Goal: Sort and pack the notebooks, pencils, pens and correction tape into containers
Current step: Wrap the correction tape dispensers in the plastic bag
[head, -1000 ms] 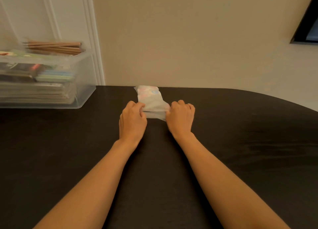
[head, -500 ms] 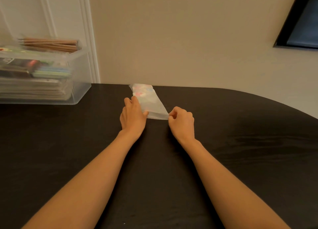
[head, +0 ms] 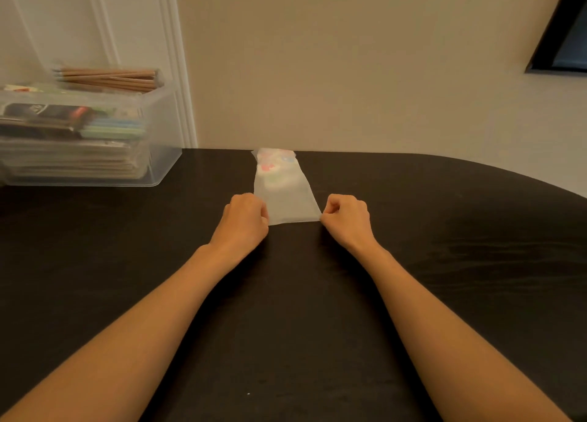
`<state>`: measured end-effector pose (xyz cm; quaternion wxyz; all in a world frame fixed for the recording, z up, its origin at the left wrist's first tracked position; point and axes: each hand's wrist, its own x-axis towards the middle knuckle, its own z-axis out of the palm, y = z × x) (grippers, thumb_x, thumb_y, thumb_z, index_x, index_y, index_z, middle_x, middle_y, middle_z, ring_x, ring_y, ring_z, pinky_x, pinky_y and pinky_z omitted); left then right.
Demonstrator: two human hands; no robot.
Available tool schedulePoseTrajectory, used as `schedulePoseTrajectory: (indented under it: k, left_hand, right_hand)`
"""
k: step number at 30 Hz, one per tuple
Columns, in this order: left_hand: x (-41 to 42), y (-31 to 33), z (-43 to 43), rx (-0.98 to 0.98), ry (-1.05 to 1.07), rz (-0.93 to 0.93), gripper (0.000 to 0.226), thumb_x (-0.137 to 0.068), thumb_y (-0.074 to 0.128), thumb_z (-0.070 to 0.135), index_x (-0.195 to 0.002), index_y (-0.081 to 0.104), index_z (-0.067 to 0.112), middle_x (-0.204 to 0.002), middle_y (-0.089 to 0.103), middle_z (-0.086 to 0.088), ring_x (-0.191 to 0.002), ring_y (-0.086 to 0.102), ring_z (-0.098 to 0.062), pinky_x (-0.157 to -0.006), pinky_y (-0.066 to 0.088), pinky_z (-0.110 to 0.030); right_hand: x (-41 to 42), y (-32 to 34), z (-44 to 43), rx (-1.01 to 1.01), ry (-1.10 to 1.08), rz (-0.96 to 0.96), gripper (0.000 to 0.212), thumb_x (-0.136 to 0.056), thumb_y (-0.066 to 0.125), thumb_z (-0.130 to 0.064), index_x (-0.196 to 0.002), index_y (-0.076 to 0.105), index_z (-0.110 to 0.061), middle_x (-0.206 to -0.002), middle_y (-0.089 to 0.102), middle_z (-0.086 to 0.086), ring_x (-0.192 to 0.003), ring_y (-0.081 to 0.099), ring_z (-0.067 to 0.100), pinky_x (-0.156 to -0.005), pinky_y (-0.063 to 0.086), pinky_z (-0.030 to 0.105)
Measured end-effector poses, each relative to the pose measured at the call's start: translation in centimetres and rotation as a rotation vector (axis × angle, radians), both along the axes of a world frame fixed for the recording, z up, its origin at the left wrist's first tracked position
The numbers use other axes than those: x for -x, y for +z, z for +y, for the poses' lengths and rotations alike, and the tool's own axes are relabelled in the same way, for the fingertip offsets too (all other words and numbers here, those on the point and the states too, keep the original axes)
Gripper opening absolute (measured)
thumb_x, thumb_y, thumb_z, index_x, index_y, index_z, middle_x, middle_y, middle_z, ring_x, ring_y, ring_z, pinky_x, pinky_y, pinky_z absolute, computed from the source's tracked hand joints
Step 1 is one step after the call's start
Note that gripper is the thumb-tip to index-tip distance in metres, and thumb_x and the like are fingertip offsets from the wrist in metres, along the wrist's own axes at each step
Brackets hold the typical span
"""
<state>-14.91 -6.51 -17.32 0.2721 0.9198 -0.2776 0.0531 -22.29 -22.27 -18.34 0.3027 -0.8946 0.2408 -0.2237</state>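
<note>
A frosted plastic pouch (head: 282,190) lies flat on the dark table (head: 444,263), with small pastel items showing through its far end. My left hand (head: 244,218) pinches the pouch's near left corner. My right hand (head: 346,217) pinches its near right corner, fingers curled. At the far left stands a clear plastic bin (head: 158,155) holding stacked notebooks and flat packs. A bundle of wooden pencils (head: 108,78) lies across the bin's top.
The table's far edge meets a beige wall, and a white door frame (head: 178,72) rises behind the bin. A dark window corner (head: 565,40) shows at the upper right. The table's right edge curves away.
The pouch has been straightened and pulled out flat toward me. Both hands moved from its middle to its near corners, further apart.
</note>
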Motion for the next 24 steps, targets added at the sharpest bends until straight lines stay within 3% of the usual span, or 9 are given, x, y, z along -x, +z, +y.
schedulePoseTrajectory:
  k: [4,6,8,13,15,17,20,24]
  left_hand:
    - [-0.8,0.1,0.3,0.179,0.124,0.100,0.021,-0.086,0.052,0.003,-0.077,0.069,-0.003,-0.079,0.066,-0.016,-0.071,0.064,-0.025,-0.062,0.053,-0.036]
    - [-1.3,0.8,0.0,0.356,0.226,0.243,0.017,-0.090,0.052,0.009,-0.080,0.064,0.002,-0.074,0.062,-0.009,-0.061,0.059,-0.018,-0.051,0.046,-0.026]
    - [-1.7,1.5,-0.2,0.579,0.300,0.541,0.010,-0.092,0.054,0.015,-0.093,0.059,0.008,-0.079,0.060,-0.005,-0.055,0.051,-0.011,-0.046,0.039,-0.018]
    - [-2.6,2.0,0.5,0.854,0.221,1.098,0.031,-0.091,0.053,0.002,-0.122,0.050,-0.001,-0.078,0.053,-0.008,-0.037,0.040,-0.004,-0.029,0.029,-0.010]
    - [-2.6,2.4,0.3,0.931,0.216,1.214,0.036,-0.091,0.052,0.000,-0.126,0.046,0.002,-0.075,0.054,-0.009,-0.032,0.045,-0.004,-0.029,0.034,-0.010]
    - [-2.5,2.5,-0.2,0.991,0.213,1.283,0.039,-0.092,0.051,-0.001,-0.130,0.044,0.001,-0.086,0.057,-0.013,-0.036,0.054,-0.006,-0.034,0.044,-0.013]
    - [-2.7,2.1,-0.7,1.014,0.210,1.310,0.049,-0.091,0.049,-0.004,-0.139,0.037,0.000,-0.115,0.057,-0.020,-0.055,0.065,-0.017,-0.039,0.051,-0.019]
    - [-3.0,1.6,-0.8,1.005,0.133,1.237,0.038,-0.089,0.050,-0.008,-0.127,0.045,-0.008,-0.099,0.058,-0.019,-0.073,0.062,-0.021,-0.046,0.055,-0.023]
  right_hand:
    - [0.5,0.4,-0.3,-0.160,-0.049,-0.057,0.015,-0.083,0.050,-0.003,-0.072,0.058,-0.008,-0.070,0.056,0.003,-0.065,0.053,0.015,-0.060,0.044,0.027]
    - [0.4,0.9,-0.5,-0.408,-0.108,-0.157,0.011,-0.086,0.049,-0.005,-0.084,0.061,-0.004,-0.077,0.061,0.007,-0.055,0.049,0.013,-0.052,0.043,0.023]
    - [0.3,1.6,-0.4,-0.744,-0.147,-0.208,0.010,-0.088,0.050,-0.008,-0.092,0.059,-0.005,-0.087,0.066,0.011,-0.048,0.046,0.011,-0.046,0.041,0.021]
    - [-0.4,2.0,-0.4,-1.119,-0.058,-0.184,0.035,-0.091,0.056,-0.009,-0.125,0.052,0.000,-0.101,0.065,0.014,-0.059,0.060,0.010,-0.041,0.044,0.012]
    - [-0.8,2.1,-0.2,-1.195,-0.037,-0.167,0.044,-0.090,0.058,-0.003,-0.132,0.047,0.002,-0.114,0.062,0.016,-0.050,0.063,0.008,-0.039,0.044,0.010]
    - [-1.4,2.2,0.0,-1.249,-0.028,-0.157,0.050,-0.089,0.056,0.003,-0.136,0.041,0.003,-0.122,0.057,0.019,-0.044,0.063,0.006,-0.039,0.046,0.012]
    - [-1.9,2.2,0.0,-1.342,0.022,-0.207,0.042,-0.091,0.047,0.010,-0.132,0.039,0.011,-0.114,0.057,0.021,-0.063,0.068,0.017,-0.050,0.056,0.019]
    - [-2.0,2.2,-0.6,-1.427,0.058,-0.289,0.015,-0.088,0.047,0.012,-0.099,0.053,0.005,-0.118,0.054,0.026,-0.082,0.065,0.027,-0.067,0.059,0.027]
